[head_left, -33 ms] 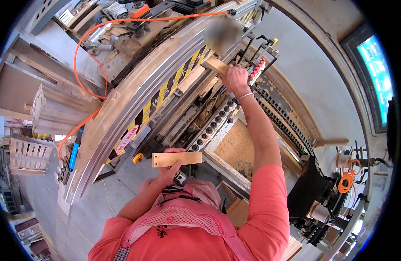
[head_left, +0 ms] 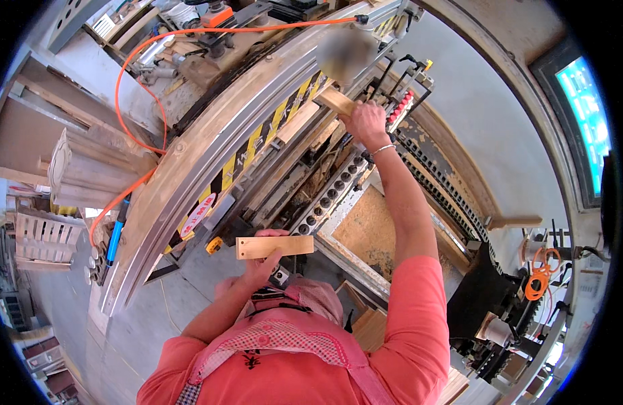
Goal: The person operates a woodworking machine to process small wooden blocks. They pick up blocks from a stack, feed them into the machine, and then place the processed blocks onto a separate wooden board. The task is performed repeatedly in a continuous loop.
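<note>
Close to my body, my left hand (head_left: 260, 268) is closed around a short pale wooden block (head_left: 276, 248). Two small dark holes show near the block's left end. My right arm is stretched far forward over the machine (head_left: 328, 202), and the right hand (head_left: 367, 125) grips the near end of a wooden strip (head_left: 335, 101). The strip's far end reaches toward the striped guard rail; its fingertip side is partly hidden. Left of this hand, another pale wooden piece (head_left: 298, 123) lies on the machine beside the rail.
A black-and-yellow striped rail (head_left: 250, 152) curves along the machine's left side. Round black pads (head_left: 330, 194) line a metal bar, with red knobs (head_left: 400, 106) beyond. An orange hose (head_left: 119, 88) loops at left. A lit screen (head_left: 585, 111) stands at right.
</note>
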The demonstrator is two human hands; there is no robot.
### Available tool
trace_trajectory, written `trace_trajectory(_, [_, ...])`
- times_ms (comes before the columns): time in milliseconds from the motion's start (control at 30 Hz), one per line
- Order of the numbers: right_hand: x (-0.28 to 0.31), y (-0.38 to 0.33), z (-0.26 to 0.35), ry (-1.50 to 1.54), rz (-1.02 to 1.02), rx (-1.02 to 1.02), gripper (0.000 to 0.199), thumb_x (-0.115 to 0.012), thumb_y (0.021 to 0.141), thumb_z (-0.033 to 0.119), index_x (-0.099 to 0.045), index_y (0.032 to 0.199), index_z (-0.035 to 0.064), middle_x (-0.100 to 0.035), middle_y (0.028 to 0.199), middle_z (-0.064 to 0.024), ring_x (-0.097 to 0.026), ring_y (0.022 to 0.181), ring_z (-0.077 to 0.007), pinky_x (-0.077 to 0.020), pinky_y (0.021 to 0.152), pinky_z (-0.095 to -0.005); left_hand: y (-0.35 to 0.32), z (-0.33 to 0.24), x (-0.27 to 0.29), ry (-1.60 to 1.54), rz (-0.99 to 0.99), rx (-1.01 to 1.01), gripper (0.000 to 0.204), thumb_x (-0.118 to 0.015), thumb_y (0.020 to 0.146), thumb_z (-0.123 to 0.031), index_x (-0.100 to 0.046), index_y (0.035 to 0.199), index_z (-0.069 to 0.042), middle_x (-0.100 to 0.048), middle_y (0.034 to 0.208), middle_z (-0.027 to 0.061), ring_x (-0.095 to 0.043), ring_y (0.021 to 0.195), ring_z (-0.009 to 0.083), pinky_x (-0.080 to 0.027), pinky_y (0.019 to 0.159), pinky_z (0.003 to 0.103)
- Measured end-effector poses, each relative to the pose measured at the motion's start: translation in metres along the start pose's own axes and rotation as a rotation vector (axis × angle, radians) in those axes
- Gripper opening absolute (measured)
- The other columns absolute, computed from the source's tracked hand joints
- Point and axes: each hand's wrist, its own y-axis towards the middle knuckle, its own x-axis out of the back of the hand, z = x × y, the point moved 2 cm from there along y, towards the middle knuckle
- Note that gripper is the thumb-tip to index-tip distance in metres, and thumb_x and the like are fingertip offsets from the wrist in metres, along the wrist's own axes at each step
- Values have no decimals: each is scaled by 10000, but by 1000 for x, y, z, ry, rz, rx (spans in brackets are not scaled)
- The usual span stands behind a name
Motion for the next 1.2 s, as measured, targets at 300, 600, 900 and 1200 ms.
trace_trajectory(300, [6,-1,0,19,17,30,466,-605,787,480,-637,894,28,-661,858,-126,-599,914,-265,-459,779,-372,0,-4,-2,7,-13,23,331,-541,824,4,-429,1133,-37,-521,1170,146,-501,1095,194,-393,962,349])
trace_trajectory(600, [0,-1,0,-2,-45,37,475,-608,783,488,-634,901,28,-666,874,-123,-596,950,-250,-435,834,-382,3,-14,-2,-61,-25,14,356,-563,843,-56,-423,1168,-22,-537,1173,131,-526,1090,196,-433,923,344])
trace_trajectory(900, [-7,2,-2,-84,-61,99,542,-520,817,586,-647,891,64,-665,795,-159,-656,774,-313,-504,685,-439,-45,-38,8,-319,-234,238,400,-571,873,-120,-465,1244,-15,-590,1140,104,-585,978,156,-501,775,289])
trace_trajectory(1200, [-15,5,1,-187,-15,67,566,-462,842,601,-632,1007,87,-662,899,-163,-617,856,-354,-492,740,-462,-159,-60,86,-276,-890,297,269,-521,921,-159,-501,1154,-26,-607,972,55,-601,804,142,-510,652,260])
